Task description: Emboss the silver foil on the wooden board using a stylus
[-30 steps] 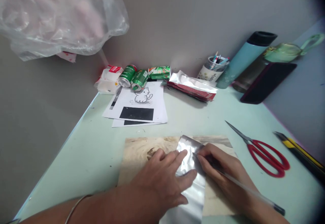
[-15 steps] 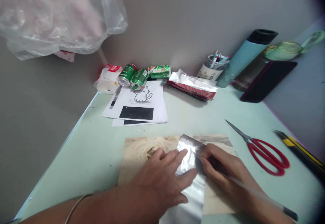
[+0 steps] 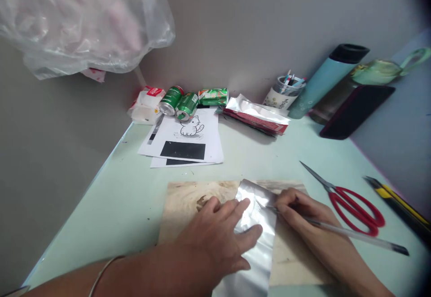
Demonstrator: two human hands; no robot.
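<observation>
R grip (image 3: 308,211) on pen (image 3: 357,234); long axis slants; tip pts L, at foil (image 3: 256,247).

A blue bottle (image 3: 326,84) stands just beside a pen jar (image 3: 279,98), near a dark phone (image 3: 357,112).

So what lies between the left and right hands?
In the head view, the shiny silver sheet lies between left hand and right hand, with the pen over its right edge; lower down, the wooden board shows too.
</observation>
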